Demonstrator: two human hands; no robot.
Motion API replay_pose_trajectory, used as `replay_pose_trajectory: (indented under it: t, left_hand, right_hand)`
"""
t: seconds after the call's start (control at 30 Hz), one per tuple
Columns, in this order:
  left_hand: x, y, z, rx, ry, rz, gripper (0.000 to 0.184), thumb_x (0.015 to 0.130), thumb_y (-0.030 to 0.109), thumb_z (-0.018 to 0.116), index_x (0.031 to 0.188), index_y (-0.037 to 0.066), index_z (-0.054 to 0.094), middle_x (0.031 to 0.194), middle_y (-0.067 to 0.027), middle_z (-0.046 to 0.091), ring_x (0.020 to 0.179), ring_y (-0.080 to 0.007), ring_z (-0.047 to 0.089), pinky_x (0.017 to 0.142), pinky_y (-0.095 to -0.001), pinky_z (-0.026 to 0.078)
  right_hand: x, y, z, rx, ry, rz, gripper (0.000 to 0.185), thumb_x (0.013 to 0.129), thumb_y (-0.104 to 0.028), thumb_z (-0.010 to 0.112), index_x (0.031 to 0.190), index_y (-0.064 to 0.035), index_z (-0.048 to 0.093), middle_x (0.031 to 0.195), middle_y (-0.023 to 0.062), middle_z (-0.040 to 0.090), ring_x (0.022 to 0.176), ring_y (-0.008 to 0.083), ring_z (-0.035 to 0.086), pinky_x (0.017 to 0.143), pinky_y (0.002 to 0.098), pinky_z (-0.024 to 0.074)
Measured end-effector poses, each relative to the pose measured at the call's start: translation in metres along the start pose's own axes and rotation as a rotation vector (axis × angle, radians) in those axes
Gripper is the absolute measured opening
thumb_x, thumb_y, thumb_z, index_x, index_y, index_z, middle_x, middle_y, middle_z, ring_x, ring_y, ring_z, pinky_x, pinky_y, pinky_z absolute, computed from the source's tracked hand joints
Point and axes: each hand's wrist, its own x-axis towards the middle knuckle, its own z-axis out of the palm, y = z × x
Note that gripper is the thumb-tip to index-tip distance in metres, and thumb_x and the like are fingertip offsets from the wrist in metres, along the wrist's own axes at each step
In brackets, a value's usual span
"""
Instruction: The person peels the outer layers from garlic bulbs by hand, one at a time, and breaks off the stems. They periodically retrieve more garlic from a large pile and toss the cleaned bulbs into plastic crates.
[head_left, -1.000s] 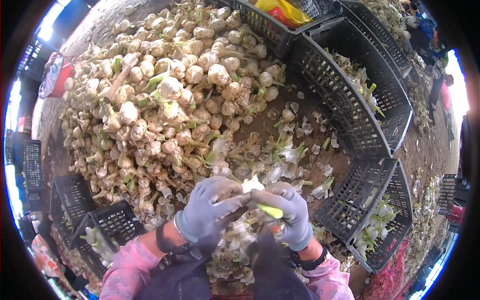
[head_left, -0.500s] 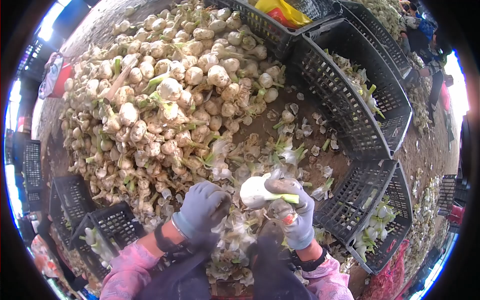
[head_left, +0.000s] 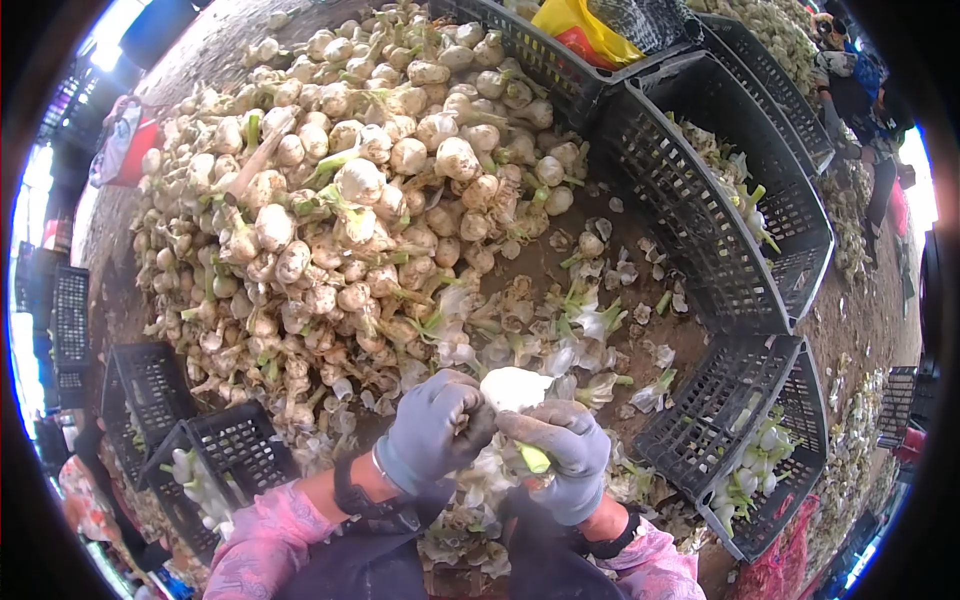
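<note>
My right hand (head_left: pixel 566 455), in a grey glove, is closed on a garlic bulb (head_left: pixel 513 389). White and peeled-looking, the bulb points away from me, and its cut green stem (head_left: pixel 533 458) sticks out below my fingers. My left hand (head_left: pixel 437 424), gloved too, has its fingers curled in at the bulb's left side. Whatever those fingers grip, if anything, is hidden. Loose white garlic skins (head_left: pixel 484 487) lie beneath both hands. Beyond them rises a large heap of unpeeled garlic bulbs (head_left: pixel 340 230) with soil on them.
Black plastic crates stand at right (head_left: pixel 690 215), lower right (head_left: pixel 720 400) and lower left (head_left: pixel 235 450), several holding garlic or trimmings. A yellow bag (head_left: pixel 590 30) lies in the top crate. Another person (head_left: pixel 855 90) is at the far upper right. Skins litter the soil floor.
My right hand has brought the garlic bulb left and turned it, so the stem now points down toward me. My left hand has moved right, up to the bulb.
</note>
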Motion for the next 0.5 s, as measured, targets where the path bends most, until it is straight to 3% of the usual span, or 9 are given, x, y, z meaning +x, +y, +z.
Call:
replay_pose_trajectory:
  t: [0.2,0.27,0.3,0.4,0.43,0.5]
  left_hand:
    - [-0.002,-0.018,-0.004,0.083,0.117,-0.204,0.009,0.076,-0.001,0.061,0.081,0.003,0.055,0.081,-0.0125,0.060,0.071,-0.0235,0.059,0.064,-0.0337,0.049]
    - [0.002,-0.009,-0.011,-0.039,0.170,-0.258,0.006,0.078,0.001,0.060,0.082,0.004,0.056,0.081,-0.0122,0.059,0.074,-0.0223,0.059,0.067,-0.0332,0.049]
    - [-0.002,-0.007,-0.014,-0.154,0.095,-0.283,0.014,0.088,0.014,0.064,0.092,0.003,0.057,0.090,-0.0117,0.060,0.080,-0.0200,0.058,0.070,-0.0326,0.048]
    - [0.003,0.007,-0.014,-0.144,0.014,-0.168,0.041,0.094,0.037,0.064,0.108,0.000,0.055,0.106,-0.0117,0.059,0.085,-0.0178,0.057,0.072,-0.0320,0.049]
    - [-0.004,-0.002,-0.009,-0.209,-0.049,-0.222,0.066,0.092,0.055,0.060,0.124,0.000,0.047,0.120,-0.0115,0.056,0.095,-0.0168,0.058,0.082,-0.0312,0.050]
    - [-0.001,0.005,0.001,-0.672,-0.078,-0.498,0.069,0.091,0.054,0.062,0.130,0.000,0.044,0.124,-0.0114,0.055,0.102,-0.0172,0.057,0.090,-0.0316,0.048]
  right_hand:
    - [-0.011,-0.001,0.012,0.476,0.315,0.357,0.025,0.081,-0.013,0.076,0.104,-0.0055,0.073,0.099,0.0088,0.068,0.092,0.0220,0.063,0.081,0.0305,0.0497]
    - [-0.012,0.007,0.008,0.249,0.234,0.258,0.029,0.079,-0.009,0.077,0.107,-0.0060,0.073,0.100,0.0089,0.067,0.092,0.0220,0.063,0.080,0.0301,0.0497]
    - [-0.008,0.007,0.007,0.188,0.208,0.215,0.030,0.079,-0.008,0.076,0.108,-0.0065,0.073,0.100,0.0085,0.067,0.093,0.0220,0.063,0.080,0.0301,0.0497]
    - [-0.007,0.004,0.005,0.082,0.127,0.098,0.033,0.076,-0.005,0.076,0.109,-0.0083,0.073,0.099,0.0073,0.067,0.095,0.0226,0.063,0.081,0.0308,0.0507]
    - [-0.007,0.003,0.005,0.060,0.101,0.061,0.034,0.076,-0.004,0.076,0.110,-0.0089,0.073,0.099,0.0070,0.067,0.095,0.0228,0.064,0.081,0.0311,0.0512]
    - [-0.006,0.001,0.008,0.014,0.049,0.003,0.035,0.075,-0.003,0.076,0.109,-0.0099,0.073,0.101,0.0062,0.067,0.095,0.0227,0.065,0.081,0.0319,0.0526]
